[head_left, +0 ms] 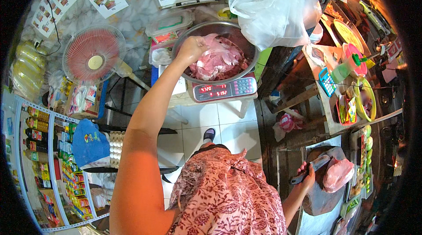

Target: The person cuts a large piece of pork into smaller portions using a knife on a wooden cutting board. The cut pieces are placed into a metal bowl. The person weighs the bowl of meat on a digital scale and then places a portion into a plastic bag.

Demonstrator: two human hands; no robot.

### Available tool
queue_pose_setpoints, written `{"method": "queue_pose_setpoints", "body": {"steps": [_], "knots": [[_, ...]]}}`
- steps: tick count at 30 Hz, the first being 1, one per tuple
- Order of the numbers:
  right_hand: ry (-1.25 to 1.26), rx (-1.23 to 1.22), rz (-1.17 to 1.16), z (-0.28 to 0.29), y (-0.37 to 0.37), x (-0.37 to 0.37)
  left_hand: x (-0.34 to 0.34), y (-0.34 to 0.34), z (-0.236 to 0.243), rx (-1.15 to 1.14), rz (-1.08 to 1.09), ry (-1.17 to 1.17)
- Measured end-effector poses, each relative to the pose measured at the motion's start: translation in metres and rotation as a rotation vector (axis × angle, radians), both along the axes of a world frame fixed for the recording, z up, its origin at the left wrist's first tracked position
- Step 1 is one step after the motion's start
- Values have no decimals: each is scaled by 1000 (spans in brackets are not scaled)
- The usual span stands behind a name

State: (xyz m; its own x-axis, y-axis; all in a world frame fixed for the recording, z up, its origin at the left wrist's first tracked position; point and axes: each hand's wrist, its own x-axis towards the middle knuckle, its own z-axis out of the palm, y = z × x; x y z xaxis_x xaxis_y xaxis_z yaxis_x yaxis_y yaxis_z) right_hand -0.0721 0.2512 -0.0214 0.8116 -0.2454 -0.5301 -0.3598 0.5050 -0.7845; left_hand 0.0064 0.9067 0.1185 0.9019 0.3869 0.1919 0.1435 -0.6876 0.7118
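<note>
My left hand [193, 49] reaches forward to a wide metal basin [251, 45] and has its fingers closed on the edge of a large piece of raw meat [220, 59] inside it. The basin rests on a digital scale [225, 89] with a lit red display and a keypad. Low on the right, my right hand [305, 181] grips the dark handle of a knife [320, 163]. Its blade lies over a worn wooden chopping board [317, 204], beside a thick pink chunk of raw meat [338, 175].
White plastic bags [272, 10] hang right of the basin. A pink fan [94, 54] stands at the left, above a shelf of bottles and sachets [37, 134] and an egg tray [115, 149]. At the right, a wooden table [314, 56] holds a calculator [326, 82] and colourful bowls.
</note>
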Motion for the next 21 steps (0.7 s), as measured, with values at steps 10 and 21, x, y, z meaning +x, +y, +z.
{"method": "queue_pose_setpoints", "body": {"steps": [10,21], "knots": [[15,153,-26,1,-18,9,-1,13,-14,49,93,33],[48,139,-62,4,-16,13,21,31,-48,212,-60,278]]}}
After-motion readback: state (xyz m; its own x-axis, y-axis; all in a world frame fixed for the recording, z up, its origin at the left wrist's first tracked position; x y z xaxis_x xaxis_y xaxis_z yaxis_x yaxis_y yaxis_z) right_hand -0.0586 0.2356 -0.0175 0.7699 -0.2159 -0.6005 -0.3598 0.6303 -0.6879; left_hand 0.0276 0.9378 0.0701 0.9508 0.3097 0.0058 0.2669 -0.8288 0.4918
